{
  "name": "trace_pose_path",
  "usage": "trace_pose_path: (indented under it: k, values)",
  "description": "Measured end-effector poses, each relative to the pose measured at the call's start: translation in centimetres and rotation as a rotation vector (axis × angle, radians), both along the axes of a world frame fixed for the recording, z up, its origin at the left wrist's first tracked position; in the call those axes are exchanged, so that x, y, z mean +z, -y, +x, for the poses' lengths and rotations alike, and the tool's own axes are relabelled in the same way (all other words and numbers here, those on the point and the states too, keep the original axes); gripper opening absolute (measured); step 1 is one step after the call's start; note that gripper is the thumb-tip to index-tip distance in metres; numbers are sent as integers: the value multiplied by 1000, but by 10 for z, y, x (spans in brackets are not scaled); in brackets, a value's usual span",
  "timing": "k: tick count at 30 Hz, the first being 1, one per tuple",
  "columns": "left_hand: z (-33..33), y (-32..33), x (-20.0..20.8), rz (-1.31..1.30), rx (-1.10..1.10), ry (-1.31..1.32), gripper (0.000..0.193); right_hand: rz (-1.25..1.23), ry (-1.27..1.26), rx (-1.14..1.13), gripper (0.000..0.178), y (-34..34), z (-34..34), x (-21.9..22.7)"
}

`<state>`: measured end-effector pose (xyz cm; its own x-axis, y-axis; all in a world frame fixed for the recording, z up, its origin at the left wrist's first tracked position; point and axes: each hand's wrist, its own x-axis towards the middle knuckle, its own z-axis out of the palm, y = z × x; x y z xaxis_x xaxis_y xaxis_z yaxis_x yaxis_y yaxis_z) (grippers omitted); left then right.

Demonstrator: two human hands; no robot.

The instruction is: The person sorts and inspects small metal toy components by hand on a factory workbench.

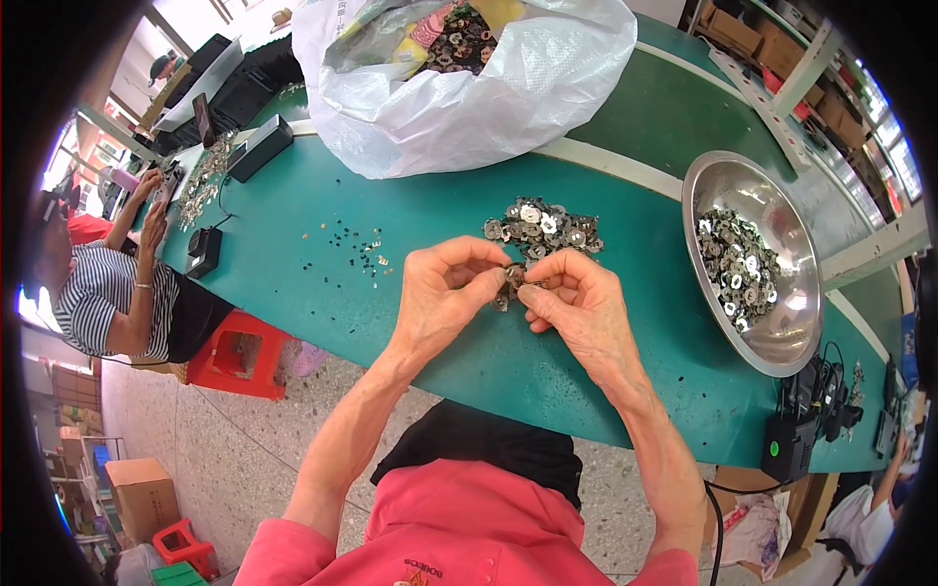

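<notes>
My left hand [442, 291] and my right hand [583, 305] meet over the near part of the green table [322, 210]. Between their pinched fingertips is a small dark metal part [513, 276], and both hands grip it. Its exact shape is partly covered by the fingers. Just beyond my fingers lies a heap of small flat metal parts [543, 225], silver and dark, with rounded outlines. Small black bits [360, 244] are scattered on the table to the left of my left hand.
A white woven bag [430, 122] holding similar parts stands at the far side. To the right, a steel bowl [787, 342] contains many metal parts [738, 269]. Black boxes with cables stand at both sides. A co-worker in a striped shirt [112, 293] sits at left beside a red stool [239, 356].
</notes>
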<state>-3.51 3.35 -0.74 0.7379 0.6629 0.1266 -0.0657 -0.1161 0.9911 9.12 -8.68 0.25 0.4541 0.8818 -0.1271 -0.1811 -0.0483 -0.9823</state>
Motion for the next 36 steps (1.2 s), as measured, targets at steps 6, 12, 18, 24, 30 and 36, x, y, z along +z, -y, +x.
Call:
trace_pose_path:
  k: [6,12,18,24,30,36]
  values:
    - [2,1,-3,60,2,89,12,31,-300,46,17,3,6,-1]
    - [4,3,-3,594,117,35,15,46,-436,72,19,2,8,-3]
    - [4,2,-3,740,132,99,16,26,-423,76,16,3,12,-6]
    - [-2,-1,0,180,55,49,12,6,-386,60,15,4,15,-6]
    - [-2,-7,0,-220,-79,229,5,9,-369,57,15,3,11,-3]
    - [-4,-11,5,-399,-113,137,8,31,-381,80,15,4,10,-4]
